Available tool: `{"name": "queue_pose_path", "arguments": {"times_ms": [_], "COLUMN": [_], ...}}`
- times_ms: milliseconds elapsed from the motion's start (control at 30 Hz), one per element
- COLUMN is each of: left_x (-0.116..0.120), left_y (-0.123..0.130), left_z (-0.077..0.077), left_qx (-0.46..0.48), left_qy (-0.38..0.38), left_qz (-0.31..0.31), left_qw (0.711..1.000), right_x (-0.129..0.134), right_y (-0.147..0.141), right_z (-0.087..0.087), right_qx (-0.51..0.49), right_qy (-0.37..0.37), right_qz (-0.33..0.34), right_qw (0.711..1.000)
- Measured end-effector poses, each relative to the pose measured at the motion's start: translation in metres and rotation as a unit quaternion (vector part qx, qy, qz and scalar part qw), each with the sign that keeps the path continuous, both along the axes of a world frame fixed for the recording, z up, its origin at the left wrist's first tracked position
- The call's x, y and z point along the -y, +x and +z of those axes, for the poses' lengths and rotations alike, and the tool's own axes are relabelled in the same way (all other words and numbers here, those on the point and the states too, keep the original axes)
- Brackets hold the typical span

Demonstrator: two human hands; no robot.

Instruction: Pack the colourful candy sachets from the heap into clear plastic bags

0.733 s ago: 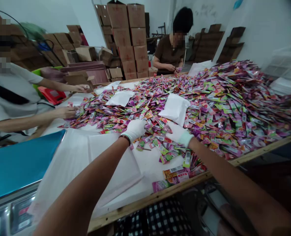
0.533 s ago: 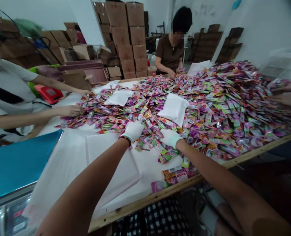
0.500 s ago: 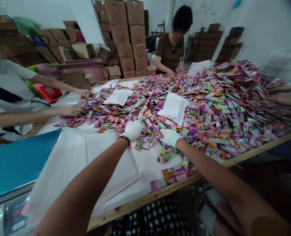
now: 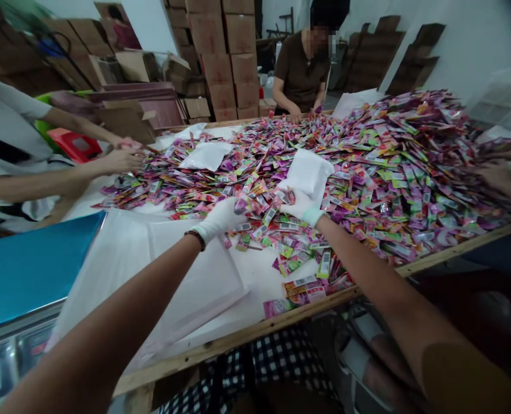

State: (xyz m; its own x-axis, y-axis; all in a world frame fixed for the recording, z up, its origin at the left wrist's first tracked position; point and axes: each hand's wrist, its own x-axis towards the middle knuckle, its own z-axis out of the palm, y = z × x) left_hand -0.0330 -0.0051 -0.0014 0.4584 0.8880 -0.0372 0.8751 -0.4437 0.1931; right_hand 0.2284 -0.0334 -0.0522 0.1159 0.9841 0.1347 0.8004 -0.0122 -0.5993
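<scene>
Both of my hands wear white gloves at the near side of a wide heap of small colourful snack packets (image 4: 368,190). My left hand (image 4: 223,217), with a dark beaded bracelet at its wrist, has its fingers curled round a few of these packets (image 4: 240,204). Across a small gap, my right hand (image 4: 299,206) grips some packets (image 4: 287,196) between thumb and fingers. Just behind the right hand, a white pouch (image 4: 309,172) lies on the heap. Loose packets (image 4: 293,261) are scattered below the two hands on the white tabletop.
A stack of large white bags (image 4: 186,282) lies at the left, beside a blue-topped surface (image 4: 35,264). Another white pouch (image 4: 206,156) rests on the heap. Co-workers handle packets at the left, far side and right. A wooden rim (image 4: 238,339) edges the table; cartons (image 4: 218,63) stand behind.
My hands have lifted slightly from the heap with packets in their fingers, the left shifting a little left. The left co-worker's hands have drawn together. The camera view has tilted down.
</scene>
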Motion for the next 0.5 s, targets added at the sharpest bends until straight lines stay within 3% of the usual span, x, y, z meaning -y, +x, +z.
{"name": "queue_pose_path", "arguments": {"times_ms": [133,200,367,500], "left_x": [0.008,0.012,0.017,0.012], "left_y": [0.023,0.026,0.007,-0.014], "left_z": [-0.029,-0.034,-0.016,0.003], "left_qx": [-0.056,-0.072,-0.063,0.058], "left_qy": [-0.001,0.002,0.042,0.035], "left_qz": [-0.02,-0.023,-0.038,0.013], "left_qw": [0.998,0.997,0.996,0.998], "right_x": [-0.025,-0.027,-0.009,0.013], "right_y": [-0.017,-0.017,0.001,0.018], "right_z": [-0.006,-0.008,-0.005,0.005], "right_qx": [0.09,0.11,0.123,0.085], "right_qy": [-0.083,-0.107,-0.129,-0.076], "right_qz": [-0.023,-0.009,0.04,0.051], "right_qw": [0.992,0.988,0.983,0.992]}}
